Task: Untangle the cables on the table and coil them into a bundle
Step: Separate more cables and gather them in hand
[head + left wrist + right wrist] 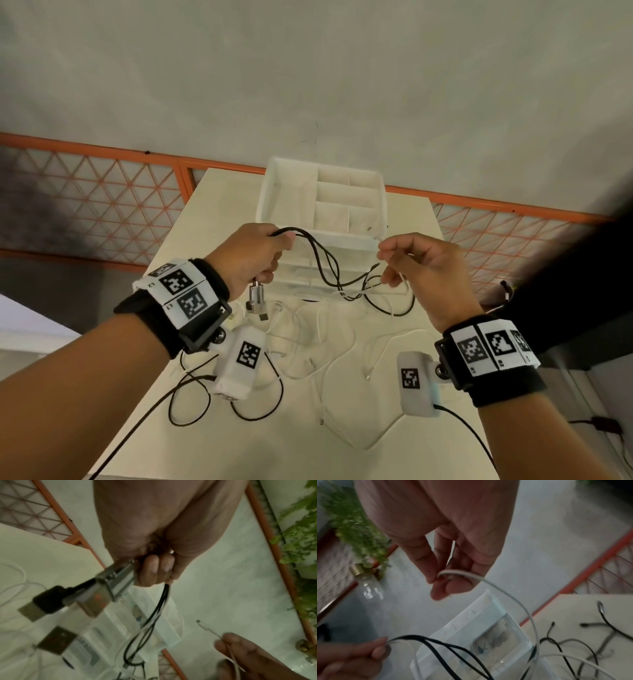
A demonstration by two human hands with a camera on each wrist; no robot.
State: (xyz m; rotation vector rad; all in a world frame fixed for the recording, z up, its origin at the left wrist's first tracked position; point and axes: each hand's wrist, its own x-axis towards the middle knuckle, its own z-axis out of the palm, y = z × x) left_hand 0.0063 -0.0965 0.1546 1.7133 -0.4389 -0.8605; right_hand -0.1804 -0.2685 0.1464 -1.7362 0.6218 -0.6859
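Note:
Above the table my left hand [255, 255] grips a bunch of black cables [323, 262] and white cables; their USB plugs [256, 301] hang below the fist. In the left wrist view the curled fingers [155, 570] close round the strands [164, 596] and the metal plugs [106, 588]. My right hand [416, 263] is raised to the right and pinches a thin white cable [488, 582] between thumb and fingertips [428, 566]. The black and white strands sag between both hands. More white cables [342, 346] and black loops [191, 401] lie tangled on the table.
A white plastic drawer organizer [322, 209] stands at the far middle of the white table [298, 452], right behind my hands. An orange lattice railing [102, 202] runs behind the table. Green plants [358, 526] and a clear bottle [370, 586] stand off to the right.

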